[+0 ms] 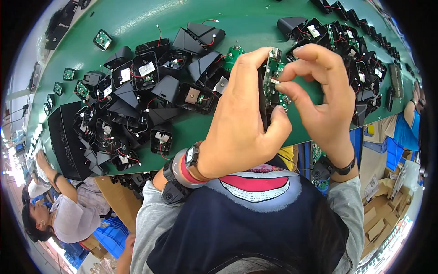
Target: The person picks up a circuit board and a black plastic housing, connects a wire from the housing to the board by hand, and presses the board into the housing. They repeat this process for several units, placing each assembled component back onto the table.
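Note:
My left hand (248,109) is wrapped round a black plastic housing fitted with a green circuit board (272,73), held on edge above the table. Its thumb presses near the board's lower end and its fingers reach over the top. Close against the board, my right hand (321,91) pinches a small white plug (274,82) between thumb and a fingertip, the index finger curled above. The fingers partly hide the plug and any wire on it. Behind my left hand, another green circuit board (234,55) lies on the table.
Many black housings (147,68) with red wires are heaped on the green table (137,23) to the left. More housings (360,68) lie at the right. A black bin (68,137) stands at the left edge. Another person (75,214) sits at the lower left, and cardboard boxes (381,219) are at right.

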`<state>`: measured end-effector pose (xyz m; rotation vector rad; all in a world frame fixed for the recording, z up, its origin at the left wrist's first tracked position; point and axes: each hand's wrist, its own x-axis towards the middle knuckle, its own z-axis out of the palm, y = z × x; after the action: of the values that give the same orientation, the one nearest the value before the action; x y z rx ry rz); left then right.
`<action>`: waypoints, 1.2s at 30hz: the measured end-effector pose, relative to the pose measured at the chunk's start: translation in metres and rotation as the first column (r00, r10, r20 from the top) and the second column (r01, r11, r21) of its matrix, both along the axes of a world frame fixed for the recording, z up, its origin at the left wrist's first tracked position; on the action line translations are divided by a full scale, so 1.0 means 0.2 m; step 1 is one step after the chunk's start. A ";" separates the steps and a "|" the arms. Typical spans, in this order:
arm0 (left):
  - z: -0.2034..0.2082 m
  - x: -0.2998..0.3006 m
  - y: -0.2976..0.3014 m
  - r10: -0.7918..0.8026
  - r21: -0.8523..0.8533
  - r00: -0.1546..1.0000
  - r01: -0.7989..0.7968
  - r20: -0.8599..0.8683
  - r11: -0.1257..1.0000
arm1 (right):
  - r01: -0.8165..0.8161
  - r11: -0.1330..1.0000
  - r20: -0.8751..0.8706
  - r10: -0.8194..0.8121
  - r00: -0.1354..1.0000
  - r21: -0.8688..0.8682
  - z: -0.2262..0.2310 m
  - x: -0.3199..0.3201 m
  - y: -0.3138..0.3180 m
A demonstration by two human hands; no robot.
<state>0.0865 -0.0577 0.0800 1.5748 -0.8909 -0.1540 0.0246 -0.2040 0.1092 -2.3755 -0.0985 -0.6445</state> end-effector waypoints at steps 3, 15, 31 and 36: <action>0.01 0.00 0.00 -0.016 -0.024 0.999 0.015 -0.041 1.000 | 0.007 0.985 -0.058 0.003 0.998 0.170 -0.03 -0.01 0.01; -0.04 -0.02 -0.04 0.210 -0.002 0.924 -0.220 0.320 0.975 | -0.027 0.974 0.058 0.041 0.997 -0.226 0.04 0.03 0.04; -0.01 0.03 -0.01 -0.066 -0.012 0.986 0.069 0.153 0.998 | 0.041 0.869 -0.389 0.178 0.904 0.493 0.09 0.05 -0.09; 0.00 0.02 -0.02 -0.051 -0.001 0.994 0.051 0.097 0.999 | -0.074 0.905 -0.293 0.212 0.932 0.419 0.07 0.06 -0.09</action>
<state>0.0906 -0.0617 0.0790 1.5677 -1.0072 -0.1124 0.0366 -0.2230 0.1223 -2.0163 0.0065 -0.1600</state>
